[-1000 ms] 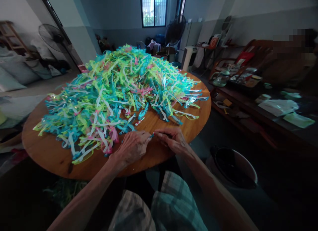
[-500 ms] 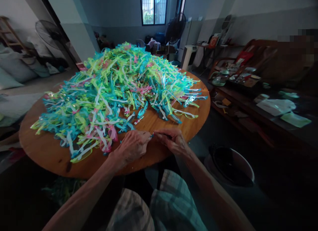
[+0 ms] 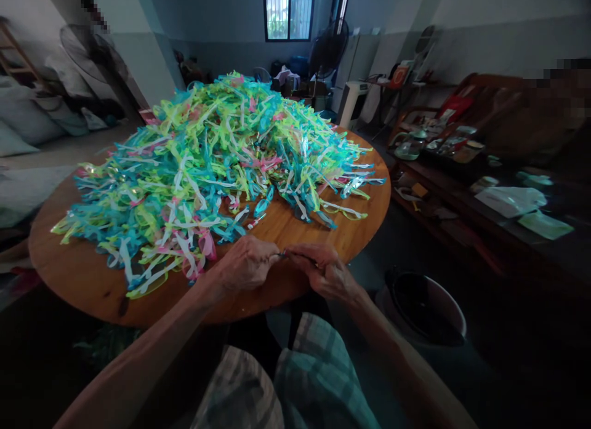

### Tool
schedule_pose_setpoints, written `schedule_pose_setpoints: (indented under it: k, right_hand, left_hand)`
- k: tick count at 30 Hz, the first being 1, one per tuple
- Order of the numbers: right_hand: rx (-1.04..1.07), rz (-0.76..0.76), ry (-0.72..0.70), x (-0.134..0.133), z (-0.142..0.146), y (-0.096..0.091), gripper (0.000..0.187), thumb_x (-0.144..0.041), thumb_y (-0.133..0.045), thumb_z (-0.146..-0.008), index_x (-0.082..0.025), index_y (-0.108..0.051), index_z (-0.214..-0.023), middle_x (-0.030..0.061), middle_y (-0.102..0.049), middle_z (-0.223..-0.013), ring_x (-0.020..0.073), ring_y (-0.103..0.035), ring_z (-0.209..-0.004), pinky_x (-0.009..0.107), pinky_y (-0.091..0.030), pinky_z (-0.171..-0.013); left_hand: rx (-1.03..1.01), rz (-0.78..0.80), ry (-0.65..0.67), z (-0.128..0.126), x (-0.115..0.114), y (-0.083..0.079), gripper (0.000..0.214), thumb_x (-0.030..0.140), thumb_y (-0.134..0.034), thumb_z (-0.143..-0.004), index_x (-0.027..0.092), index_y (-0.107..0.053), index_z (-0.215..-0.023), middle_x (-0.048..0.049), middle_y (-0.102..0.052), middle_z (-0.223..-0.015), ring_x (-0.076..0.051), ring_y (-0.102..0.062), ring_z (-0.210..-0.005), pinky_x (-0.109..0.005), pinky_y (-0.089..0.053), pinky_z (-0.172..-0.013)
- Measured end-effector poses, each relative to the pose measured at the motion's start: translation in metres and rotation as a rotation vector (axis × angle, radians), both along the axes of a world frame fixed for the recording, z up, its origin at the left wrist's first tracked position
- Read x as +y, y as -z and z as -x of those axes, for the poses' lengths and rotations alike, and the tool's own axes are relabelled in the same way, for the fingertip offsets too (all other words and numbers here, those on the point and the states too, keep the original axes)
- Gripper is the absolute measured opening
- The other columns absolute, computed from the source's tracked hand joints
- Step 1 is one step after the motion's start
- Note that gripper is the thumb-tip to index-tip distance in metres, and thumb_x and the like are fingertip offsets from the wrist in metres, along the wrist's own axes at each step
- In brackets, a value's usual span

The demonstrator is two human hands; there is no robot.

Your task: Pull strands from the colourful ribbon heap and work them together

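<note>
A big heap of thin plastic pieces [image 3: 217, 152] in blue, green, pink and white covers most of a round wooden table [image 3: 286, 223]. At the table's near edge my left hand [image 3: 244, 266] and my right hand [image 3: 321, 270] meet, fingers curled and pinched together. Between the fingertips shows a small thin piece [image 3: 281, 254], too small to name. Both hands lie just in front of the heap's near fringe.
A dark round bucket [image 3: 427, 306] stands on the floor at the right of my knees. A low wooden bench with dishes and bags [image 3: 466, 164] runs along the right. Standing fans [image 3: 327, 50] and bags sit at the back.
The view has drifted slightly; both hands stay pinched together at the table's near edge, shifted a little toward me.
</note>
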State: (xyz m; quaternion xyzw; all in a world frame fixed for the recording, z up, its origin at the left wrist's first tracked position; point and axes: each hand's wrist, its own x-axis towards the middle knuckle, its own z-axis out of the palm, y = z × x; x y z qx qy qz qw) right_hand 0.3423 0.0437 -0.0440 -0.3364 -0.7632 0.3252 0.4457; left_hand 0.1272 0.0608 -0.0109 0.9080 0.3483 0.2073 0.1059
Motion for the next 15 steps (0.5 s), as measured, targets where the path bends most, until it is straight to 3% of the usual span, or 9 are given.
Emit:
schedule_pose_setpoints:
  k: [4, 8, 10, 12, 15]
  right_hand:
    - [0.051, 0.169, -0.01, -0.003, 0.0, -0.003, 0.025, -0.033, -0.06, -0.094, -0.017, -0.078, -0.099, 0.0075, -0.076, -0.086, 0.0198, -0.069, -0.078, 0.028, -0.053, -0.069]
    - [0.11, 0.292, -0.135, 0.012, 0.009, -0.017, 0.049, -0.05, -0.046, -0.1, -0.013, -0.077, -0.096, 0.0054, -0.067, -0.07, 0.0151, -0.058, -0.06, 0.025, -0.044, -0.054]
    - [0.045, 0.197, -0.076, 0.029, 0.019, -0.02, 0.045, -0.048, -0.046, -0.1, -0.014, -0.076, -0.101, 0.0084, -0.07, -0.082, 0.0176, -0.061, -0.069, 0.029, -0.047, -0.061]
    - [-0.147, 0.013, 0.016, 0.051, 0.031, -0.014, 0.034, -0.04, -0.054, -0.096, -0.016, -0.075, -0.108, 0.0116, -0.071, -0.093, 0.022, -0.063, -0.079, 0.035, -0.049, -0.072]
    - [-0.495, -0.289, 0.088, 0.088, 0.049, 0.011, 0.033, -0.032, -0.052, -0.092, -0.023, -0.074, -0.115, 0.0147, -0.068, -0.098, 0.028, -0.062, -0.084, 0.042, -0.048, -0.077]
  left_hand:
    - [0.055, -0.082, -0.03, -0.001, -0.015, -0.004, 0.028, 0.008, -0.042, -0.091, 0.016, -0.053, -0.066, 0.0008, -0.053, -0.059, -0.011, -0.045, -0.055, -0.03, -0.026, -0.056]
    - [0.081, -0.2, -0.18, 0.015, -0.043, -0.022, 0.028, 0.012, -0.042, -0.095, 0.016, -0.058, -0.072, -0.0009, -0.056, -0.065, -0.014, -0.051, -0.06, -0.029, -0.031, -0.057]
    - [0.054, -0.239, -0.308, 0.038, -0.064, -0.037, 0.025, 0.016, -0.044, -0.098, 0.016, -0.063, -0.082, -0.0015, -0.059, -0.069, -0.014, -0.055, -0.065, -0.028, -0.036, -0.059]
    - [-0.023, -0.296, -0.478, 0.07, -0.09, -0.052, 0.018, 0.019, -0.048, -0.097, 0.017, -0.066, -0.094, -0.0014, -0.065, -0.075, -0.014, -0.06, -0.07, -0.025, -0.042, -0.063]
    - [-0.089, -0.411, -0.895, 0.13, -0.129, -0.066, 0.017, 0.024, -0.056, -0.093, 0.019, -0.07, -0.102, 0.0003, -0.072, -0.081, -0.012, -0.065, -0.072, -0.022, -0.048, -0.069]
